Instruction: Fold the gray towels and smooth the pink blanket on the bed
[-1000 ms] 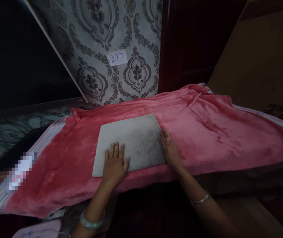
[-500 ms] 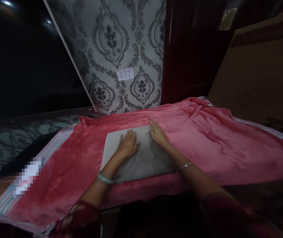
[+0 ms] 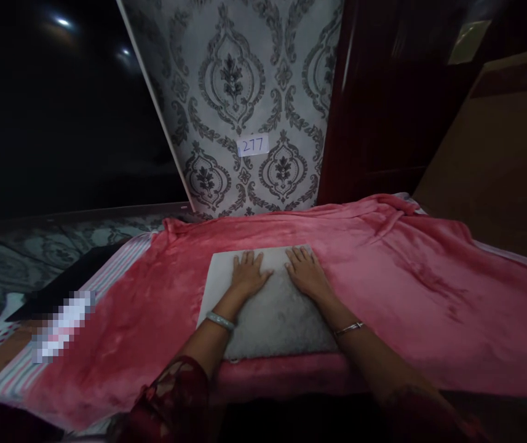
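Nearest, a dark red lace sleeve (image 3: 175, 391) covers the left forearm, and each wrist wears a bangle. Both hands lie flat with spread fingers, grasping nothing: the left hand (image 3: 248, 275) left of the middle of a grey cloth (image 3: 281, 326), the right hand (image 3: 307, 274) by its far right corner. The cloth lies flat on a pink blanket (image 3: 406, 295) (what carries the blanket is hidden). The step looks like smoothing or pressing; the next move would, I judge, call for lifting the palms or finding an edge to grip.

The cloth's far edge runs just beyond the fingertips, its left edge leaves a pale margin beside the left hand, and its near edge sits close to where the blanket drops. The blanket stretches widest to the right, so sideways room seems best there. Beyond it stands a patterned wall (image 3: 230, 80) with a label (image 3: 253, 145), between a dark screen (image 3: 51, 123) and a dark red panel (image 3: 378, 111).
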### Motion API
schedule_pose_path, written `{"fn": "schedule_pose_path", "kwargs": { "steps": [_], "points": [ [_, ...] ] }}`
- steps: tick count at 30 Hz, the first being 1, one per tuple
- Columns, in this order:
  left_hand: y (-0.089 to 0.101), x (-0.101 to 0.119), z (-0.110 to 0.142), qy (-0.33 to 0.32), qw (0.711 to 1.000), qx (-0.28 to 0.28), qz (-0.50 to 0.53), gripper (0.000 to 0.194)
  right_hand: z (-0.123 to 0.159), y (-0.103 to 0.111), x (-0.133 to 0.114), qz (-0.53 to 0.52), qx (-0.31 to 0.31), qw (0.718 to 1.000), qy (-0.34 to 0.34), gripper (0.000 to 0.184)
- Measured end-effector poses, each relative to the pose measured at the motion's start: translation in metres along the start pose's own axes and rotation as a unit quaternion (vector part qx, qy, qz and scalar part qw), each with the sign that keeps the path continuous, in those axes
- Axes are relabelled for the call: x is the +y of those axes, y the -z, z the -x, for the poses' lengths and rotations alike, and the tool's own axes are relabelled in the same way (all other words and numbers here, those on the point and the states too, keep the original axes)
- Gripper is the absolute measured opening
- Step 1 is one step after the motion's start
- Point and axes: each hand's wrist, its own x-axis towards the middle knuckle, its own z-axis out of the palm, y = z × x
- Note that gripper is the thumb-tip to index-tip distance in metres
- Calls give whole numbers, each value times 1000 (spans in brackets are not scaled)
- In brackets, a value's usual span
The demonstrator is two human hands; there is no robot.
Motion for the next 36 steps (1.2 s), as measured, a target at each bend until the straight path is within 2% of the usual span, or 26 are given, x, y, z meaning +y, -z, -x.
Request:
{"fn": "schedule_pose_path", "kwargs": {
  "steps": [4,7,9,11,13,15,18,20,22,25,27,30,33,36],
  "points": [
    [0,-58,6,67,998,-1,14,69,0,-2,1,9,0,1000,0,54],
    [-3,-93,16,72,995,0,64,62,1,-3,3,11,2,1000,2,54],
    [-2,-108,22,67,994,-9,85,59,2,-3,3,10,2,1000,2,54],
    [5,-112,27,78,993,-28,80,58,2,-1,4,9,2,1000,3,54],
    [15,-104,33,108,992,-35,48,58,1,2,4,3,-5,1000,3,55],
    [25,-83,43,116,993,-22,16,60,0,7,4,-8,-22,1000,0,55],
    [31,-31,67,37,999,0,11,61,10,16,4,-24,-30,999,3,55],
    [25,7,86,-63,998,25,18,61,25,20,2,-30,-16,999,27,57],
    [12,40,103,-132,991,28,26,61,46,20,0,-31,-5,998,52,57],
    [-12,68,116,-160,986,28,26,63,75,14,-3,-12,-4,999,53,55],
    [-24,73,119,-156,987,42,24,64,86,10,-5,4,-1,999,48,54],
    [-31,65,119,-152,987,55,21,66,90,8,-6,14,12,999,49,52],
    [-26,40,122,-121,991,48,9,70,88,9,-6,18,9,999,50,52],
    [-21,5,130,-61,997,50,-8,68,86,9,-5,18,10,999,50,52]
  ]
}}
